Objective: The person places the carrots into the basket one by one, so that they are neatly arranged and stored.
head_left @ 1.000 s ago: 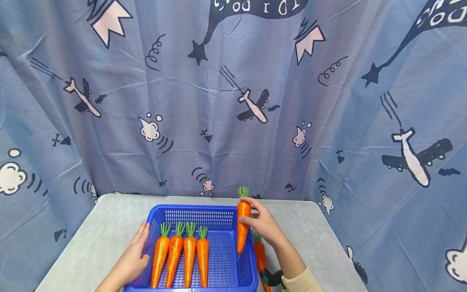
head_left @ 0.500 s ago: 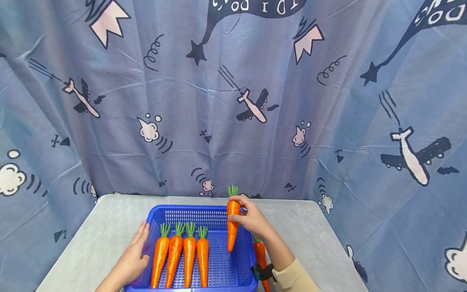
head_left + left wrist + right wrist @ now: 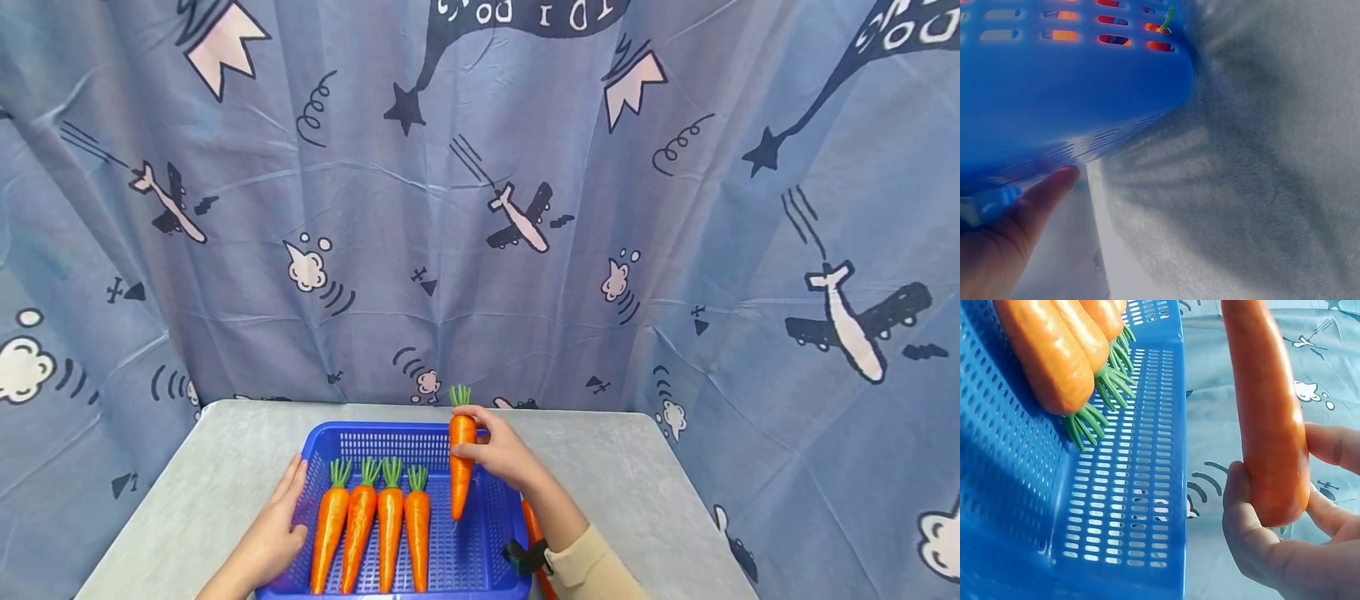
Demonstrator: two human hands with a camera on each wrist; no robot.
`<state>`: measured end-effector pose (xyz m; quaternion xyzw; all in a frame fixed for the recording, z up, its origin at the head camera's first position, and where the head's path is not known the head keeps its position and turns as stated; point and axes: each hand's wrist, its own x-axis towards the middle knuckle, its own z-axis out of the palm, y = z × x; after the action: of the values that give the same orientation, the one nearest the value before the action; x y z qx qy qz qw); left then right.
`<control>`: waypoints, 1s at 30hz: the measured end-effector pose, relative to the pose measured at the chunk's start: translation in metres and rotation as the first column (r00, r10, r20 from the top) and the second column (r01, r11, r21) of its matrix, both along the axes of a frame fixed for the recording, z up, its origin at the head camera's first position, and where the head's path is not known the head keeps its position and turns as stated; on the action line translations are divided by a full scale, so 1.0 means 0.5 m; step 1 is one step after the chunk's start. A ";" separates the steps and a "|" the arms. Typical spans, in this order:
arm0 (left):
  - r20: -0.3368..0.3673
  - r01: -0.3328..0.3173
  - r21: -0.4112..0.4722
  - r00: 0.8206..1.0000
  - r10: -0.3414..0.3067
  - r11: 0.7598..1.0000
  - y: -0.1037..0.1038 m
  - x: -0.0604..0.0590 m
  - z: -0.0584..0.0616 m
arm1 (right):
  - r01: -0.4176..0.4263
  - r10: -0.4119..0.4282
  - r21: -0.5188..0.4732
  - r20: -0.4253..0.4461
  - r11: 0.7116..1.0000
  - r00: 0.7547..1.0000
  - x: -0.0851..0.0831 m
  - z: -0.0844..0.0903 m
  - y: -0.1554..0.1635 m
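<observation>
Four carrots [image 3: 375, 533] lie side by side in the left part of a blue basket [image 3: 491, 554], green tops pointing away from the person. A fifth carrot [image 3: 461, 467] hangs tip-down above the basket's right half, just beside the row and clear of the mesh floor; the right hand [image 3: 501, 454] grips it near its thick upper end, thumb on one side and curled fingers [image 3: 1335, 447] on the other. The left hand [image 3: 273, 533] rests against the basket's left wall with its fingers straight and relaxed, a fingertip touching the blue plastic in the left wrist view. One more carrot [image 3: 534, 533] lies on the grey tabletop [image 3: 637, 500] just outside the basket's right wall, mostly hidden by the right forearm. A blue curtain [image 3: 480, 208] printed with aeroplanes and clouds hangs behind the tabletop
</observation>
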<state>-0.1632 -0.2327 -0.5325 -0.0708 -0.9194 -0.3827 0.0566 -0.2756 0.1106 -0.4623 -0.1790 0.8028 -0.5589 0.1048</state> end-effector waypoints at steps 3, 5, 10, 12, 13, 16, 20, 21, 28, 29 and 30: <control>0.020 -0.003 0.005 1.000 0.003 1.000 0.001 -0.001 0.000 | -0.001 0.001 0.013 0.012 1.000 1.000 -0.003 -0.007 -0.005; 0.025 -0.003 0.008 1.000 0.003 1.000 0.001 -0.001 0.000 | -0.005 0.005 0.008 0.023 1.000 1.000 -0.004 -0.010 -0.007; -0.021 0.005 0.009 1.000 -0.005 1.000 0.000 0.000 -0.005 | -0.044 0.046 -0.040 0.055 0.998 0.997 -0.004 -0.011 -0.013; -0.034 0.005 0.009 0.999 -0.005 1.000 -0.001 0.001 -0.007 | -0.060 0.063 -0.045 0.067 0.997 0.996 -0.004 -0.012 -0.016; -0.034 0.005 0.008 0.999 -0.004 1.000 -0.001 0.001 -0.007 | -0.067 0.070 -0.042 0.073 0.997 0.995 -0.005 -0.014 -0.017; -0.028 0.003 0.004 1.000 -0.003 1.000 -0.002 0.001 -0.006 | -0.087 0.089 -0.027 0.087 0.996 0.992 -0.005 -0.021 -0.019; 0.000 0.003 0.004 1.000 -0.003 1.000 -0.001 -0.001 -0.003 | -0.121 0.122 -0.017 0.104 0.992 0.987 -0.003 -0.027 -0.023; 0.009 0.001 0.005 1.000 -0.001 1.000 -0.001 -0.001 -0.002 | -0.126 0.127 -0.018 0.111 0.992 0.986 -0.002 -0.028 -0.025; 0.011 -0.001 0.011 1.000 0.001 1.000 0.001 -0.002 -0.001 | -0.156 0.149 0.037 0.149 0.987 0.978 0.004 -0.041 -0.031; 0.008 -0.002 0.010 1.000 0.002 1.000 0.001 -0.002 -0.002 | -0.161 0.153 0.044 0.160 0.986 0.975 0.004 -0.042 -0.031; 0.000 -0.001 0.009 1.000 0.001 1.000 0.001 -0.002 -0.002 | -0.166 0.155 0.050 0.172 0.985 0.973 0.005 -0.043 -0.032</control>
<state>-0.1640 -0.2324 -0.5336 -0.0702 -0.9176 -0.3870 0.0572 -0.2731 0.0948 -0.4838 -0.1921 0.7916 -0.5357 0.2226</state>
